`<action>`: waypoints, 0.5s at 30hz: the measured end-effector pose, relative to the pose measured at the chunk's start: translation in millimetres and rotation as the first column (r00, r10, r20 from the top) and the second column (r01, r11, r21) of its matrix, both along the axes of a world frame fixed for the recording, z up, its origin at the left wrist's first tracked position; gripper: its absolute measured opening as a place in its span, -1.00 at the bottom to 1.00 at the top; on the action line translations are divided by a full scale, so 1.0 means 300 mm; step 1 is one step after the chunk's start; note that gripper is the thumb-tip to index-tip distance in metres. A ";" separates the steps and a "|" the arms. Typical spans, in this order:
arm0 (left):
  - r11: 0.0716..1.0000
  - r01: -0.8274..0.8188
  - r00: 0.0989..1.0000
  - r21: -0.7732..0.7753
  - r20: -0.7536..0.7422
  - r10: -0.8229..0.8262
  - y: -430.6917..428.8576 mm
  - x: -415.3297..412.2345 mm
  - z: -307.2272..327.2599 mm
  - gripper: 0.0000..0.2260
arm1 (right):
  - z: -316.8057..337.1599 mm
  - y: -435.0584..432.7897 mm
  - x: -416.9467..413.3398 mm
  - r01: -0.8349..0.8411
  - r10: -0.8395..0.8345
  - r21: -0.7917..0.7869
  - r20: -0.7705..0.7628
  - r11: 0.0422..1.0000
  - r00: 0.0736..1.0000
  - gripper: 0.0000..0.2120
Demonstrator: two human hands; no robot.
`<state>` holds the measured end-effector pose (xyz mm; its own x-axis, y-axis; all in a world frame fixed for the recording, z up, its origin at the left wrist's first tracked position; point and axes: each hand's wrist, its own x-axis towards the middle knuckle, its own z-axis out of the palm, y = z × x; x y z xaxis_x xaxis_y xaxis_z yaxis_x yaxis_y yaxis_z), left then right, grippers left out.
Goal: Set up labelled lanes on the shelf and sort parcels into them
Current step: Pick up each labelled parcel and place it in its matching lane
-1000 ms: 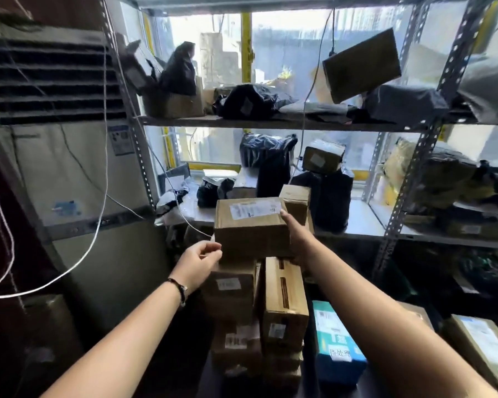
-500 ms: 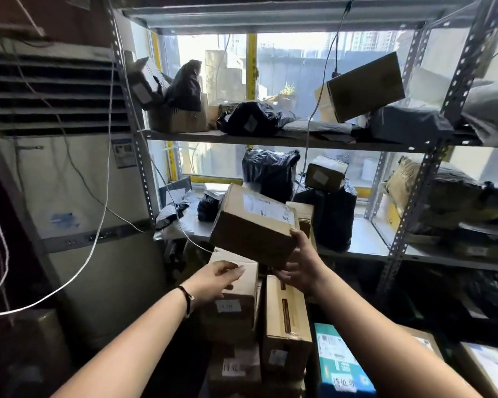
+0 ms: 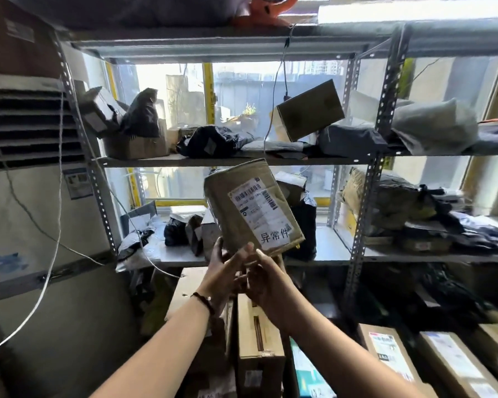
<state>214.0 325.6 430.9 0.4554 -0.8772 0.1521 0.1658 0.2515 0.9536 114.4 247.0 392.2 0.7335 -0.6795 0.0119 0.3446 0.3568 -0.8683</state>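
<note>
Before shelving, left hand and right hand hold a creased carton.

cardboard parcel | tilted, labelled face toward camera | in front of shelf

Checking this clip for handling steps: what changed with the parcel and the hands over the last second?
The parcel rose away from the stack and turned from level to on end, label toward the camera. The left hand, off it half a second ago, is back: it and the right hand now meet under its lower end. The stacked boxes and the shelf parcels stayed put.
</note>
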 end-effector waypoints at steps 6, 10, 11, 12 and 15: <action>0.987 0.160 0.986 -0.024 0.041 -0.159 -0.036 -0.056 0.004 -0.50 | 0.065 -0.094 -0.256 0.272 -0.274 -0.081 -0.007 0.959 0.962 -0.26; 0.971 0.237 0.971 0.016 0.030 -0.237 -0.072 -0.107 -0.045 -0.43 | 0.048 -0.070 -0.400 0.268 -0.269 -0.073 -0.008 0.961 0.963 -0.66; 0.964 0.264 0.963 0.039 0.040 -0.266 -0.085 -0.132 -0.064 -0.39 | 0.034 -0.057 -0.442 0.294 -0.297 -0.066 -0.034 0.954 0.954 -0.66; 0.953 0.297 0.953 0.057 0.045 -0.300 -0.094 -0.160 -0.079 -0.36 | 0.026 -0.038 -0.480 0.312 -0.315 -0.059 -0.053 0.948 0.948 -0.67; 0.907 0.410 0.910 0.094 0.022 -0.413 -0.130 -0.272 -0.148 -0.49 | -0.017 0.002 -0.621 0.389 -0.394 -0.063 -0.145 0.919 0.908 -0.64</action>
